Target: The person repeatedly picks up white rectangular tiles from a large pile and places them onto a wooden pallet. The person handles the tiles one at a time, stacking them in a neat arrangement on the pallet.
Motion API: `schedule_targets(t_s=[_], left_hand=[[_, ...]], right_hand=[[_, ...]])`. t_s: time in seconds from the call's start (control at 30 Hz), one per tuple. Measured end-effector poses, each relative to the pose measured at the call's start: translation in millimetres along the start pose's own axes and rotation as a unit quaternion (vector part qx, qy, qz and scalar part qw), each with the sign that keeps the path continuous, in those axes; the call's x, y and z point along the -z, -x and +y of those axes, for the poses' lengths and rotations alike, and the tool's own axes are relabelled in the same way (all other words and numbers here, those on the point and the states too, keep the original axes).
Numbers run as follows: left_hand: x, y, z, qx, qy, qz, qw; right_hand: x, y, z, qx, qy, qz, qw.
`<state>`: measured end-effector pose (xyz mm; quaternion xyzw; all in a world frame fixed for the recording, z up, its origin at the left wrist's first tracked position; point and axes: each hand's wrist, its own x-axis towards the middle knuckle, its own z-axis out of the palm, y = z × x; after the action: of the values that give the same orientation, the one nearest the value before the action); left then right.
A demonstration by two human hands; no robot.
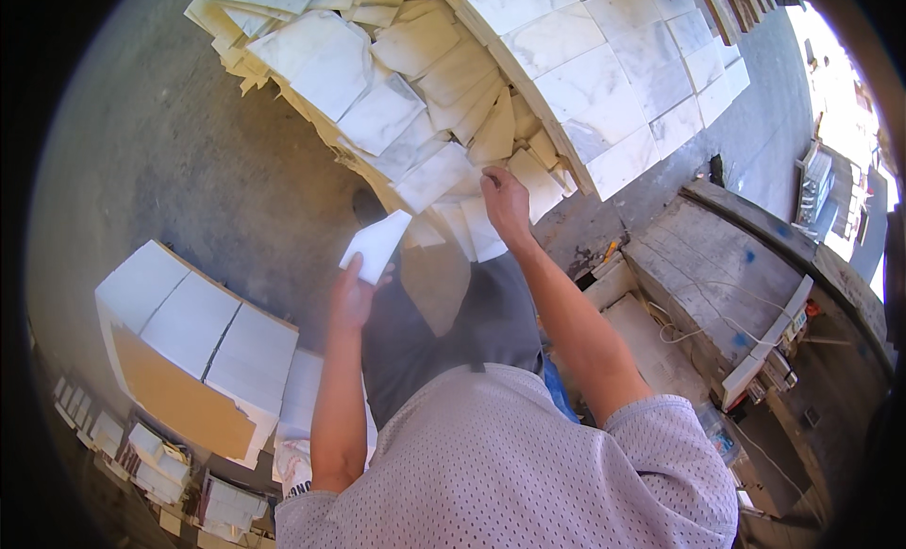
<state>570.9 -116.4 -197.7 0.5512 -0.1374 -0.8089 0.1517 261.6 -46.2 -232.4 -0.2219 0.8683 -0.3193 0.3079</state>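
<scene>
My left hand is closed on a white stone tile piece with a cut corner, held up in front of my lap. To its right, my right hand is closed, its fingers curled together at the near edge of a heap of broken marble pieces. Whatever those fingers may hold is too small to make out. A loose marble piece lies just left of the right hand, at the heap's near end.
Beyond the heap, a board edge borders rows of square marble tiles. Stacked white slabs stand at my left. On the right is a grey workbench with loose cables. More stacks sit at lower left.
</scene>
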Motion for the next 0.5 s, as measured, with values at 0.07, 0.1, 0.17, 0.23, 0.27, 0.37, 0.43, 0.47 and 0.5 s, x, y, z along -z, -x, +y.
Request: schedule_targets(t_s=[0.07, 0.1, 0.17, 0.23, 0.27, 0.37, 0.43, 0.47, 0.5], left_hand=[[-14.1, -11.4, 6.2, -0.007, -0.025, -0.035, 0.999], [-21.2, -18.9, 9.2, 0.003, -0.038, -0.03, 0.999], [-36.4, -37.4, 12.8, -0.027, -0.029, -0.063, 0.997], [-48.5, -51.2, 12.2, -0.034, 0.0, -0.061, 0.998], [-51.2, -52.5, 10.4, -0.031, 0.009, -0.052, 0.998], [-49.1, -51.5, 8.3, -0.026, 0.014, -0.033, 0.999], [-39.7, -43.5, 6.1, -0.02, 0.005, -0.015, 1.0], [-33.7, -38.5, 4.1, -0.014, -0.001, 0.008, 1.0], [-27.1, -32.8, 2.2, -0.008, -0.009, 0.026, 1.0]], right_hand=[[15.3, 26.5, 4.6, -0.052, -0.004, -0.024, 0.998], [22.8, 39.0, 9.1, -0.066, -0.015, -0.035, 0.997], [38.6, 61.3, 23.1, -0.071, 0.022, -0.03, 0.997], [46.7, 79.7, 39.0, -0.09, 0.062, -0.007, 0.994], [48.9, 86.4, 46.1, -0.109, 0.085, 0.013, 0.99], [43.9, 96.6, 55.6, -0.075, 0.173, 0.05, 0.981], [29.9, 99.0, 50.5, -0.03, 0.225, 0.046, 0.973], [21.9, 98.2, 46.1, -0.01, 0.245, 0.033, 0.969], [14.1, 97.6, 41.0, 0.019, 0.263, 0.027, 0.964]])
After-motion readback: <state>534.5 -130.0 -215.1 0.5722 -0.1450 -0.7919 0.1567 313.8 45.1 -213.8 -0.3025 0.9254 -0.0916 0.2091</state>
